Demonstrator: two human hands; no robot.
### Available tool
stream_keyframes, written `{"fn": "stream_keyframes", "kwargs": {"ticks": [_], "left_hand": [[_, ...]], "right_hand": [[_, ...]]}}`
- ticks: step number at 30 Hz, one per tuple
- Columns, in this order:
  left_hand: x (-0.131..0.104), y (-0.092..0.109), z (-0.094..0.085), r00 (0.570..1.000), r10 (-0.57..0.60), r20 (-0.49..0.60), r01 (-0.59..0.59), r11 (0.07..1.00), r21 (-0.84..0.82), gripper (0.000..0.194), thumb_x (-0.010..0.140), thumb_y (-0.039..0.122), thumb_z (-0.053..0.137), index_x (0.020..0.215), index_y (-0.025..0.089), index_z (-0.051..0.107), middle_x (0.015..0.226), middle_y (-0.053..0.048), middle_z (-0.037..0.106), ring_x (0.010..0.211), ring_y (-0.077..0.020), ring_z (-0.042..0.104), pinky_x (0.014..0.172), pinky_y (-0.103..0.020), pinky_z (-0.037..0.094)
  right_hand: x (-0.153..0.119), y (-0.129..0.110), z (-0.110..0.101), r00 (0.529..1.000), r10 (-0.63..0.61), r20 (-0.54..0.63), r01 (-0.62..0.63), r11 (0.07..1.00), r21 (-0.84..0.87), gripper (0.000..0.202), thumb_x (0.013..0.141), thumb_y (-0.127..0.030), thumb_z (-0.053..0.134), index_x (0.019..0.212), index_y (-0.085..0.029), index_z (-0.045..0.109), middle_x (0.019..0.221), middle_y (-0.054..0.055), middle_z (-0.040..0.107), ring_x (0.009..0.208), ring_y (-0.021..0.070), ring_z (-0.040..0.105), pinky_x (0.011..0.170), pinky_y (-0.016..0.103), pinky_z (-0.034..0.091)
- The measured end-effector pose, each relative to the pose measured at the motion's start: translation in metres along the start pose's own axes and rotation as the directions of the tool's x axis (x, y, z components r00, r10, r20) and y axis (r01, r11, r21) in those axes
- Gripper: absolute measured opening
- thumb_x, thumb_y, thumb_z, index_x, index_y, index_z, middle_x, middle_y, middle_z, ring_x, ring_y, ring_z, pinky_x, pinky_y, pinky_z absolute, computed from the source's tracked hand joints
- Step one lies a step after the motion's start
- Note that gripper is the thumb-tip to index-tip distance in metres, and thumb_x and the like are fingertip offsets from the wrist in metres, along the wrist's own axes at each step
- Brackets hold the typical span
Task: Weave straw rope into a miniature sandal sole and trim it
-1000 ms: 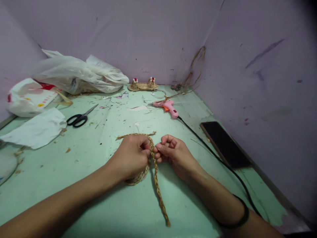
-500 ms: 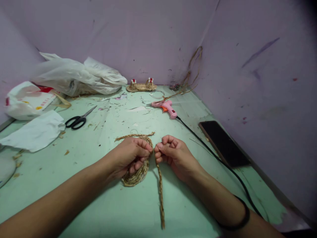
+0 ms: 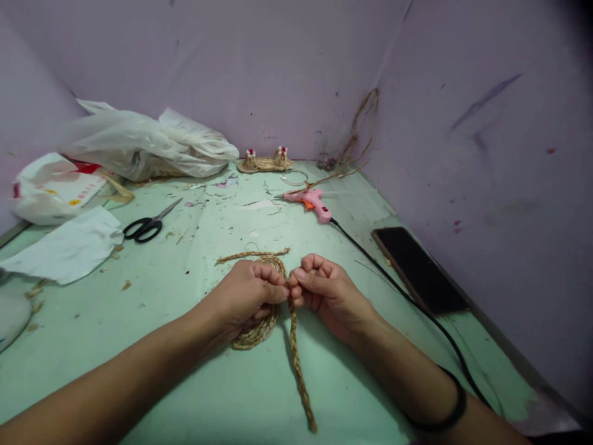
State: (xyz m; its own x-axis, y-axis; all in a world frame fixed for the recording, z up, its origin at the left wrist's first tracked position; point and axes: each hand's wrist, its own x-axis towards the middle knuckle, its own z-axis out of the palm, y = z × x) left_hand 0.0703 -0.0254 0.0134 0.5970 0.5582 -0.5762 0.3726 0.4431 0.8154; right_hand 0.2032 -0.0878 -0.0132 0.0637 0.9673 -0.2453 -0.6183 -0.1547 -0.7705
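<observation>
Braid [image 3: 299, 364] trails over the green table [image 3: 208, 395] on the near side of the glue gun [image 3: 315, 201]; the left hand [image 3: 248, 292] pinches its upper part between thumb and forefinger, while the right hand [image 3: 328, 296] curls its fingers nearly closed against it, a grip there uncertain. Scraps [image 3: 126, 285] litter the table left of the glue gun, a phone [image 3: 419, 269] lies to its right, and marked purple walls [image 3: 222, 62] rise behind it.

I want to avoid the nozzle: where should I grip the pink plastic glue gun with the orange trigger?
Probably best by its pink handle, coming from the near right: the glue gun lies with that handle slanting toward you, while its narrow grey nozzle points left.
</observation>
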Motion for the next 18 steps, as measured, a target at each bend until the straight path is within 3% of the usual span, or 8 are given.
{"fn": "stream_keyframes", "kwargs": {"ticks": [5,9,11,13,15,18], "left_hand": [[0.0,0.003,-0.005,0.998,0.023,-0.055,-0.026,0.998,-0.057,0.008,0.059,0.018,0.058,0.055,0.015,0.052,0.029,0.008,0.033,0.027,-0.0021,0.021,0.03,-0.016,0.009],[0.0,0.004,-0.007,0.995,0.064,-0.081,-0.071,0.993,-0.093,0.007,0.056,0.016,0.061,0.056,0.013,0.054,0.035,0.007,0.038,0.029,-0.0011,0.025,0.032,-0.016,0.01],[0.0,0.004,-0.007,0.992,0.092,-0.09,-0.101,0.989,-0.106,0.008,0.055,0.016,0.063,0.057,0.013,0.056,0.037,0.007,0.04,0.03,-0.0009,0.026,0.034,-0.016,0.011],[0.0,0.004,-0.006,0.985,0.129,-0.111,-0.142,0.984,-0.112,0.009,0.055,0.016,0.065,0.058,0.012,0.057,0.037,0.007,0.04,0.031,-0.0008,0.027,0.035,-0.016,0.013],[-0.001,0.004,-0.005,0.976,0.172,-0.135,-0.189,0.975,-0.12,0.01,0.055,0.016,0.066,0.059,0.011,0.058,0.038,0.007,0.041,0.033,-0.0007,0.029,0.035,-0.015,0.016],[-0.003,0.005,-0.005,0.97,0.201,-0.135,-0.222,0.961,-0.165,0.011,0.054,0.016,0.067,0.058,0.011,0.059,0.04,0.006,0.045,0.034,-0.0003,0.03,0.036,-0.015,0.018]], "right_hand": [[0.0,-0.006,-0.003,0.986,-0.135,-0.102,0.125,0.987,-0.098,0.03,0.062,-0.025,0.074,0.076,-0.018,0.048,0.064,-0.002,0.064,0.044,0.0059,0.054,0.043,0.016,0.046],[0.002,-0.015,-0.009,0.9,-0.31,-0.307,0.248,0.943,-0.223,0.028,0.062,-0.032,0.073,0.077,-0.018,0.053,0.063,-0.004,0.061,0.042,0.0044,0.049,0.04,0.015,0.041],[0.002,-0.017,-0.011,0.876,-0.292,-0.385,0.181,0.937,-0.299,0.027,0.063,-0.037,0.071,0.073,-0.016,0.056,0.065,-0.003,0.06,0.042,0.0038,0.048,0.038,0.015,0.037],[0.001,-0.016,-0.009,0.922,-0.182,-0.341,0.041,0.923,-0.382,0.03,0.064,-0.041,0.07,0.065,-0.013,0.059,0.062,-0.001,0.059,0.041,0.0039,0.046,0.037,0.016,0.034],[0.0,-0.013,-0.006,0.979,-0.044,-0.198,-0.055,0.882,-0.468,0.03,0.062,-0.041,0.07,0.062,-0.012,0.062,0.056,-0.001,0.056,0.042,0.0051,0.045,0.038,0.017,0.035],[-0.004,-0.007,0.001,0.996,0.087,0.036,-0.056,0.855,-0.516,0.027,0.061,-0.037,0.071,0.069,-0.013,0.064,0.055,-0.002,0.055,0.046,0.0072,0.047,0.045,0.02,0.04]]}}
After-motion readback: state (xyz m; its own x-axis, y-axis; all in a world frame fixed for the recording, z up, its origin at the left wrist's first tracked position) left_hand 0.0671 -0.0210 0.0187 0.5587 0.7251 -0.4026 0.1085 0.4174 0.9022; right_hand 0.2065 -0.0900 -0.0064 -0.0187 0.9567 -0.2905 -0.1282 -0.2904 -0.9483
